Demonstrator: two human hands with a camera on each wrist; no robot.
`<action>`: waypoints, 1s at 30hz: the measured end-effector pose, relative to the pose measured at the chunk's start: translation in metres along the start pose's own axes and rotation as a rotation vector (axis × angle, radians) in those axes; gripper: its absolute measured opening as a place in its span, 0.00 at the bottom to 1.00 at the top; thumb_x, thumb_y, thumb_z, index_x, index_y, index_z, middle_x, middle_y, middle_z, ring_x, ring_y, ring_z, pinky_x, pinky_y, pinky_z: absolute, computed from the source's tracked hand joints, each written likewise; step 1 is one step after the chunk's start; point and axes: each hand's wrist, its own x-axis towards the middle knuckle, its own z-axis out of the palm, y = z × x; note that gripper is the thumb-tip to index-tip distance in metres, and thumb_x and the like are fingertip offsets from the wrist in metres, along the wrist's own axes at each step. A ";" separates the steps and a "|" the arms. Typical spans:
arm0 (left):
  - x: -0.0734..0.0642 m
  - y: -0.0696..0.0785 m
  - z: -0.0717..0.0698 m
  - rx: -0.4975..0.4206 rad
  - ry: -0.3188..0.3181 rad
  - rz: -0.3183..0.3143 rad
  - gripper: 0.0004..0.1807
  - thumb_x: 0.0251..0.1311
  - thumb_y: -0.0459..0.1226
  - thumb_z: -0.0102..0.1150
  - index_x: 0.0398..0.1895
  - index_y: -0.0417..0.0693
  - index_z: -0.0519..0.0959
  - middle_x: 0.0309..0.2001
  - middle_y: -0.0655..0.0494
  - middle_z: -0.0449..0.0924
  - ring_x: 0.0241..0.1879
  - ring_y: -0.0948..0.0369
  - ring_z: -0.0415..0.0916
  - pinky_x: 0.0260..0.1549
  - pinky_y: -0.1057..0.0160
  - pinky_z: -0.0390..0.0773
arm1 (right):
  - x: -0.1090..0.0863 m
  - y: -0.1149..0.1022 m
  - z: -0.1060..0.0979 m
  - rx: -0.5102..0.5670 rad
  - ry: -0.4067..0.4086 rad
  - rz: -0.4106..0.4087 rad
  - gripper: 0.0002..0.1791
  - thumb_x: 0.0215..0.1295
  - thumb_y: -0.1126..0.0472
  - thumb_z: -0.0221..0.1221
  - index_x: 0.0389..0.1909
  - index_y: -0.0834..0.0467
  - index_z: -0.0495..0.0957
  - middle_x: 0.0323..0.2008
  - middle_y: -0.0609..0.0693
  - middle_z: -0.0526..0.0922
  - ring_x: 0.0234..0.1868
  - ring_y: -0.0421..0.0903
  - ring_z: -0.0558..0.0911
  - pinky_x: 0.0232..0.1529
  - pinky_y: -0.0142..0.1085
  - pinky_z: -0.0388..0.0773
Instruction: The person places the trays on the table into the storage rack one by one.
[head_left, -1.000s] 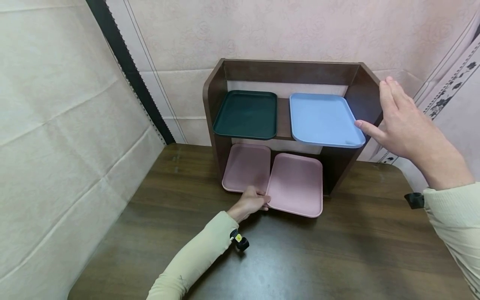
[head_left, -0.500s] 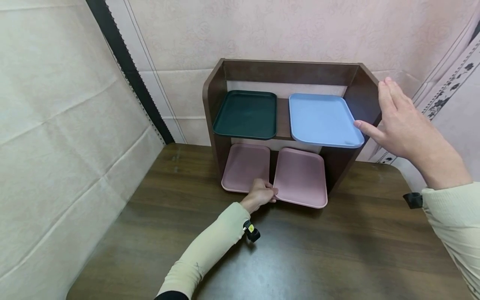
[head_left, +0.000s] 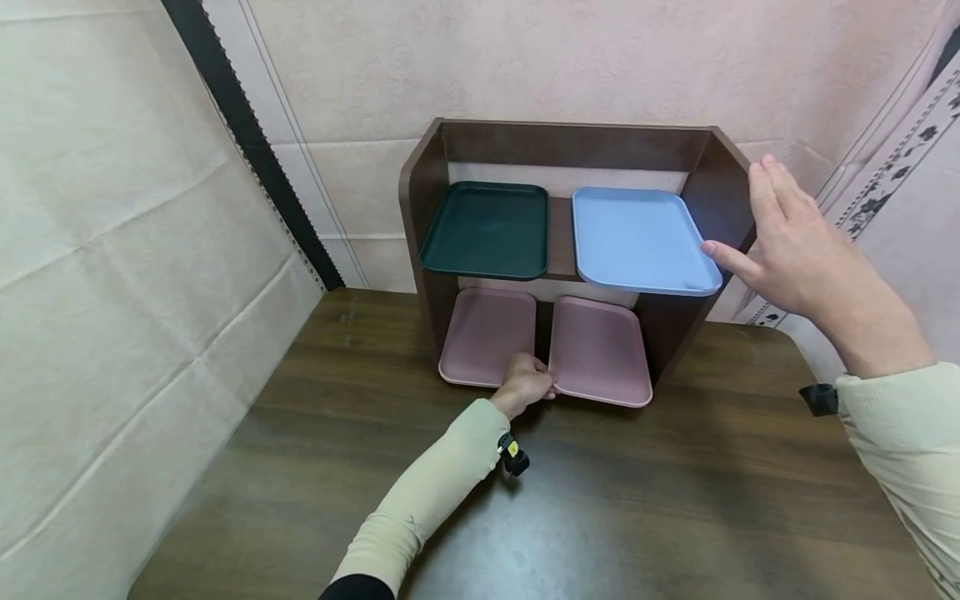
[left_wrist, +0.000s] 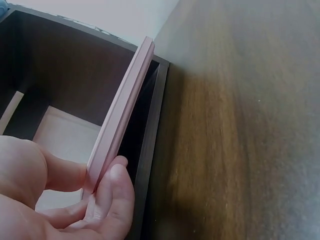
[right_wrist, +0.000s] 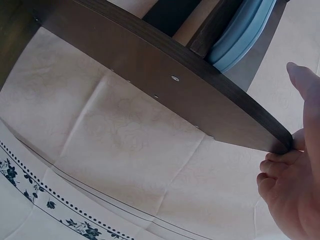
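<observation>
My left hand (head_left: 527, 382) pinches the front left corner of a pink tray (head_left: 602, 352) on the right side of the shelf unit's lower level. In the left wrist view, thumb and fingers grip the rim of this tray (left_wrist: 120, 115), seen edge-on and raised at a slant from the shelf's front edge. A second pink tray (head_left: 489, 332) lies to its left, partly behind the left hand. My right hand (head_left: 813, 258) rests with straight fingers against the right side panel (right_wrist: 150, 80) of the unit, its thumb beside the blue tray (head_left: 641, 242) in the head view.
The dark brown shelf unit (head_left: 577, 142) stands at the back of a brown wooden table (head_left: 660, 500). On its upper level, a dark green tray (head_left: 487, 229) lies left of the blue one. Pale cloth (head_left: 150, 250) hangs at the left, with more behind and at the right.
The left hand has moved the right pink tray back into the lower level and slightly right. The right hand has stayed at the side panel; the head view has shifted a little.
</observation>
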 end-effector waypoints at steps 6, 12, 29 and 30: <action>0.004 -0.001 0.005 0.029 0.013 0.014 0.08 0.70 0.26 0.60 0.45 0.26 0.82 0.33 0.40 0.91 0.21 0.66 0.82 0.26 0.72 0.86 | -0.001 -0.001 0.001 0.002 -0.004 0.007 0.57 0.80 0.38 0.51 0.83 0.66 0.26 0.85 0.66 0.26 0.86 0.67 0.35 0.84 0.62 0.34; 0.006 -0.004 0.008 0.173 0.063 0.061 0.08 0.70 0.34 0.64 0.38 0.34 0.85 0.26 0.48 0.91 0.20 0.65 0.85 0.22 0.73 0.82 | -0.001 0.000 0.001 -0.001 0.001 -0.002 0.57 0.80 0.38 0.51 0.83 0.67 0.26 0.85 0.67 0.26 0.86 0.67 0.35 0.84 0.61 0.34; 0.009 -0.018 0.015 0.435 0.231 0.284 0.12 0.62 0.36 0.75 0.22 0.44 0.87 0.17 0.58 0.86 0.15 0.69 0.79 0.20 0.72 0.77 | 0.000 -0.001 0.001 0.009 0.014 -0.002 0.57 0.80 0.40 0.52 0.83 0.67 0.26 0.85 0.67 0.27 0.86 0.68 0.35 0.84 0.62 0.34; 0.009 -0.019 0.016 0.434 0.232 0.294 0.11 0.62 0.35 0.75 0.22 0.43 0.87 0.16 0.58 0.86 0.15 0.69 0.78 0.18 0.73 0.76 | 0.000 -0.001 0.001 0.009 0.014 -0.005 0.57 0.80 0.40 0.52 0.83 0.67 0.26 0.85 0.67 0.27 0.86 0.67 0.35 0.84 0.61 0.34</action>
